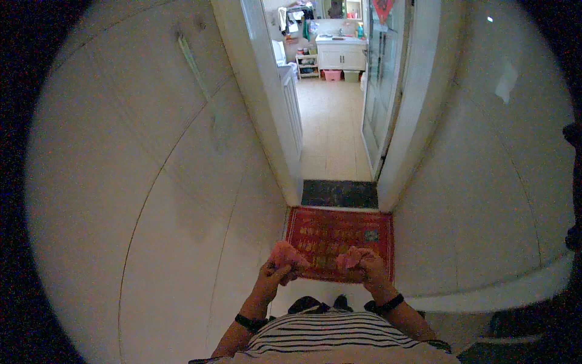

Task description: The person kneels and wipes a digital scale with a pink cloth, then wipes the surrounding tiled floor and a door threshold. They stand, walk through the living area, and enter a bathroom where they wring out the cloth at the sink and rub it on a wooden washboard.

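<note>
My left hand grips a crumpled pink cloth in front of my body. A second piece of pink cloth, also bunched up, is held in my right hand. A gap separates the two pieces; I cannot tell whether they are cloths or gloves. Both hands are above a red doormat with yellowish markings. Dark bands circle both wrists.
Past the mat, a dark threshold crosses the doorway. A glass-panelled door stands open on the right. Beyond lie a tiled floor, a white washbasin cabinet, a small shelf rack and a pink bin. Walls flank me.
</note>
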### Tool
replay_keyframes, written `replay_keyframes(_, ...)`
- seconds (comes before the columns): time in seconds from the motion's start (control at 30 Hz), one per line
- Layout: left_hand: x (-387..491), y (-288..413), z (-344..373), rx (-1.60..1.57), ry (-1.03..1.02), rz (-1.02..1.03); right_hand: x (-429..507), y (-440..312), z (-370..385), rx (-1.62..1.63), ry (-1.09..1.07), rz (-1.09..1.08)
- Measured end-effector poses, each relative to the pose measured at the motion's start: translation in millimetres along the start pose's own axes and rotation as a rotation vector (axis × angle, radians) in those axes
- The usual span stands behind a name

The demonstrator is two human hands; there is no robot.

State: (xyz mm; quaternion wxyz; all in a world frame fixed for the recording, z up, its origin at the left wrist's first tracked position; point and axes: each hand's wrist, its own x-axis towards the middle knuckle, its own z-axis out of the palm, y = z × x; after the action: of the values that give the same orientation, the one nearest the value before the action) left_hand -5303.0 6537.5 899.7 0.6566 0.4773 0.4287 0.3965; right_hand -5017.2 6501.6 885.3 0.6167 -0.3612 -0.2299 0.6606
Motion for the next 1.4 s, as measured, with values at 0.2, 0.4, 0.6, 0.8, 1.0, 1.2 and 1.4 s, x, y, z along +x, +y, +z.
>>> replay_keyframes(0.2,131,13,17,-0.121,0.012,-0.135,118,-45,-17,-0.394,0.050,-0.057)
replay_keyframes(0.4,284,38,16,-0.218,-0.091,-0.071,214,-101,3,-0.193,0.245,0.085)
replay_keyframes(0.6,435,89,13,-0.129,-0.264,0.020,349,-136,-9,-0.141,0.020,-0.273)
replay_keyframes(0.8,563,70,16,-0.174,-0.273,-0.080,465,-144,-47,0.095,0.084,-0.019)
replay_keyframes(1.0,672,56,34,-0.245,-0.189,-0.099,574,-179,-90,0.110,0.291,0.044)
replay_keyframes(1.2,796,88,54,-0.244,-0.100,-0.067,721,-238,-133,0.086,0.128,-0.044)
replay_keyframes(1.4,914,107,79,-0.222,-0.038,-0.157,853,-295,-144,0.037,0.029,0.099)
